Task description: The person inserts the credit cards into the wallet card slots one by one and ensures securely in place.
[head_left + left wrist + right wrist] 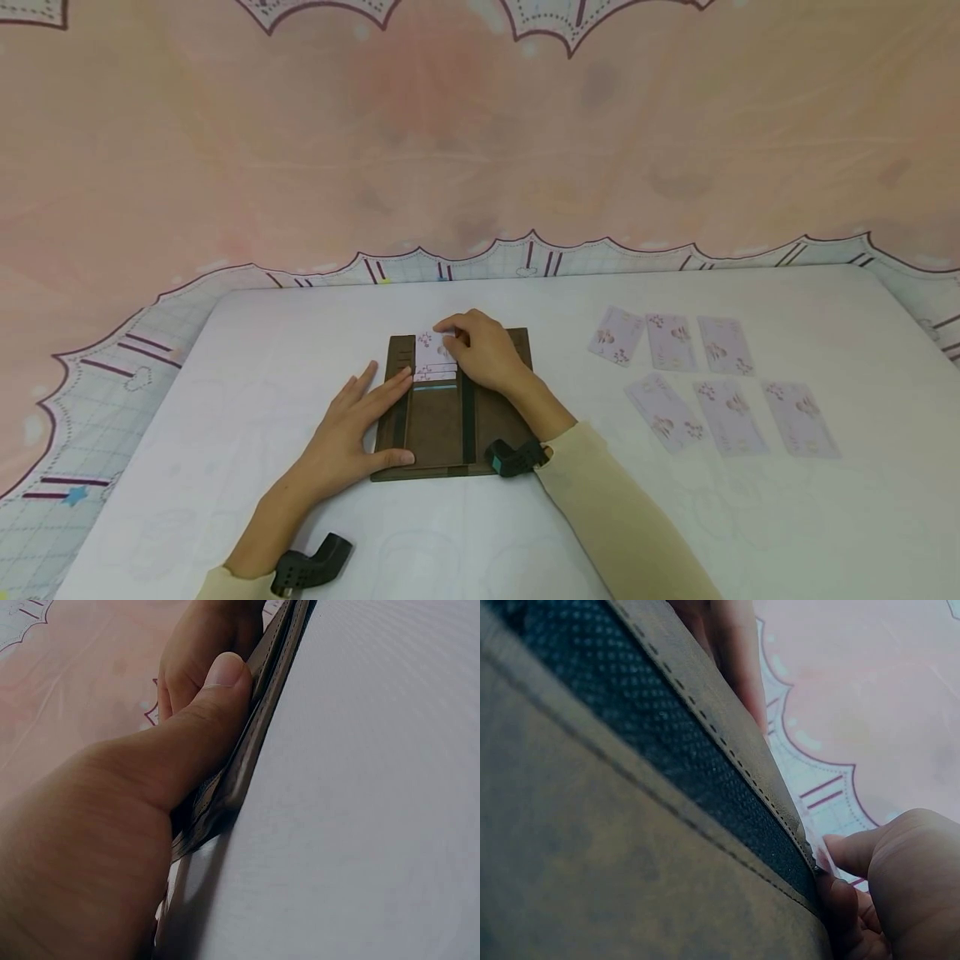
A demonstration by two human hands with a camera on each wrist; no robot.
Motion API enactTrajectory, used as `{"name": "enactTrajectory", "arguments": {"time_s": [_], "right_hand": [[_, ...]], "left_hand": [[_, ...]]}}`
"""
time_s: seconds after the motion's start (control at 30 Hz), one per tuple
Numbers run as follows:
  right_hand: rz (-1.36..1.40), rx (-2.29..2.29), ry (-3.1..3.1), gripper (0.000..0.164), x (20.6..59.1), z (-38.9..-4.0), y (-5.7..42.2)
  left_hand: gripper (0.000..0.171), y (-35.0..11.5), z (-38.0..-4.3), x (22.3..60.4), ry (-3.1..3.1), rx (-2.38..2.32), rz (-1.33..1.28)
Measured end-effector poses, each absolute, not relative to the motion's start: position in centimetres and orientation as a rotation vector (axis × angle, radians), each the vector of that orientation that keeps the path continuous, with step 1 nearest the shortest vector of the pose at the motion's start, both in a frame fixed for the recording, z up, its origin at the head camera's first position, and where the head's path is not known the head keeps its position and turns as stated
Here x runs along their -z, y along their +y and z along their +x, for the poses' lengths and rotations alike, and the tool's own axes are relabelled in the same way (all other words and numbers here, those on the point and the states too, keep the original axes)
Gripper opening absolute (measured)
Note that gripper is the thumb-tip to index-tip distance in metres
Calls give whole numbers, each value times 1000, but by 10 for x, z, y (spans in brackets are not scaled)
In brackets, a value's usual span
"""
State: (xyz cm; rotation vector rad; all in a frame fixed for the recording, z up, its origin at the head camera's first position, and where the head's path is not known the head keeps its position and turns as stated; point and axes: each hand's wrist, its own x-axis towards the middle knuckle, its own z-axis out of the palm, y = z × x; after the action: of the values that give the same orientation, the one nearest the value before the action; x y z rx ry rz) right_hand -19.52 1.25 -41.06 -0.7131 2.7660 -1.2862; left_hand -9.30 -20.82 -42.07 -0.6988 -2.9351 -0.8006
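Observation:
A brown leather wallet lies unfolded on the white table, with dark strips running down it. In its left half, patterned cards stick up in overlapping rows above a thin blue line. My right hand pinches the uppermost card by its right side, thumb and curled fingers meeting there; the right wrist view shows this hand at the wallet's edge. Across the wallet's left margin rests my left hand, fingers spread and fairly straight. Its thumb lies along the near part of the wallet in the left wrist view.
To the right, several loose cards lie flat in two rows, a few of them turned at an angle. The white table ends at the back against a pink, scallop-patterned cloth.

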Motion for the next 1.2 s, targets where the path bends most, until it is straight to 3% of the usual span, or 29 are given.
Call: {"name": "enactTrajectory", "arguments": {"time_s": [1.2], "right_hand": [[-731,1307,2783,21,416,-197,12]], "left_hand": [[93,-210,-93,421,-2923,807,-724]]}}
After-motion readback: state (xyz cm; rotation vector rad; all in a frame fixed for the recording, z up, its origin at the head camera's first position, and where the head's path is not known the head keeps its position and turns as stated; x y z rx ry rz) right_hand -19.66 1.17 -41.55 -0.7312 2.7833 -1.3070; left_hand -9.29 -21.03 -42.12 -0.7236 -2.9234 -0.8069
